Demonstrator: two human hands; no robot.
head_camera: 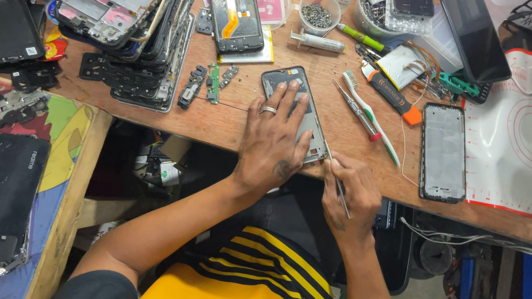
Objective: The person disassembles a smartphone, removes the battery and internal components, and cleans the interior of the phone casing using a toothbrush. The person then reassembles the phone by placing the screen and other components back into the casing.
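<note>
Left hand [272, 145] is lying flat, fingers spread, pressing a dark phone frame [295, 108] onto the wooden bench [227, 122] near its front edge, while right hand [352, 197] is pinching thin tweezers [339, 182] at the frame's lower corner, toothbrush [371, 116] lying just beside.

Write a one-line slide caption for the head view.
Left hand pins a phone frame on the wooden bench; right hand works tweezers at its corner.

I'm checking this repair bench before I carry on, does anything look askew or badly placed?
Yes. The phone frame under the left hand juts past the table edge toward the lap. The stack of phone frames at upper left leans and fans out unevenly.
</note>
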